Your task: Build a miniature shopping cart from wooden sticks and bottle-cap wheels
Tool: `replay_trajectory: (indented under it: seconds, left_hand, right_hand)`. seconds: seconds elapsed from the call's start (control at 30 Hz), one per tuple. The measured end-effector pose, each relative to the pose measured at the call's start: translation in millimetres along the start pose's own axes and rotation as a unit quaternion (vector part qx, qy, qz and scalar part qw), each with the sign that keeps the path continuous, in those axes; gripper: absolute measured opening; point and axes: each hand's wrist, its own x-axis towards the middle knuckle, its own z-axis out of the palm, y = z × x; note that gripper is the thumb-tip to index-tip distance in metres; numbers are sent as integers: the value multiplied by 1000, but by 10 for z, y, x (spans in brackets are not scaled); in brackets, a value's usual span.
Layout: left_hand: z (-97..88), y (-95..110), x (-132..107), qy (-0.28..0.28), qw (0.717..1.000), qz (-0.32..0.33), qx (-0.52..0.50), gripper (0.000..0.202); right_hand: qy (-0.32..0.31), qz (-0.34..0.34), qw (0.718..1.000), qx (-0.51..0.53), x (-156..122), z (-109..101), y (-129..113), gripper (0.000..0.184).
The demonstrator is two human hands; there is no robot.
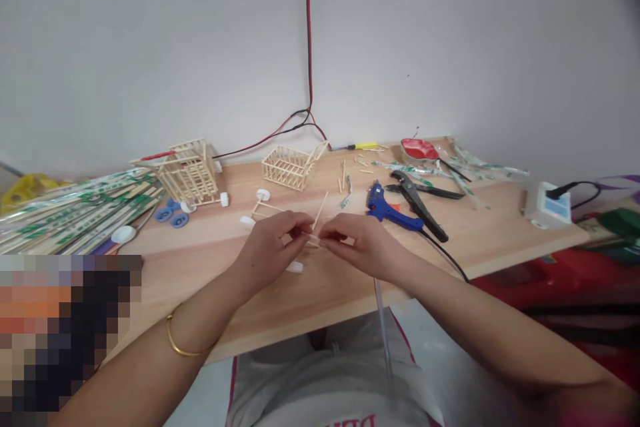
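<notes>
**Both hands pinching a small stick frame at mid-table**

From my feed, the wooden tabletop (210,260) fills most of the view, and I read it as the work surface: everything sits within arm's reach of the two hands. Far off to the left hand's side lies a heap of wrapped chopstick packets (70,213), probably the raw stock, kept clear of the working spot. Beyond the left hand stands a tall stick cage (189,172), and beyond the gap between the hands an open stick basket (293,165); both look like built pieces parked out of the way.

Just beyond the right hand rests a blue glue gun (387,210), with black pliers (420,203) touching or nearly touching it, tools laid close for a quick grab.

My left hand (267,247) is curled nearly closed, thumb and fingertips pinching one end of a thin stick frame (313,230). My right hand (357,243) is closed the same way on the other end. The frame sits between the two hands, low over the table; I cannot tell whether it touches the wood.

A white cap wheel (295,267) lies just under the left hand, half covered by it. The fingers hide most of the frame's joints, so its shape is unclear. The lower left of the picture is blocked out.
</notes>
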Motion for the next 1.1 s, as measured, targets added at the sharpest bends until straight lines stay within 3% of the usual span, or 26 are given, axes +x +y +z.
replay_trajectory:
  seconds: [0.17,0.4,0.57,1.1]
  left_hand:
    - [8,-15,-4,-18,1000,7,22,18]
    - [-163,-58,36,-76,984,-114,113,12]
    - [-149,-61,44,-136,970,-171,111,18]
    - [-62,-55,12,-116,979,-125,110,22]
  right_hand:
    - [-35,22,999,-10,81,83,119,9]
    - [-60,62,995,-48,79,131,263,11]
    - [-50,90,994,-34,82,156,273,9]
    - [-59,114,990,-59,129,202,265,12]
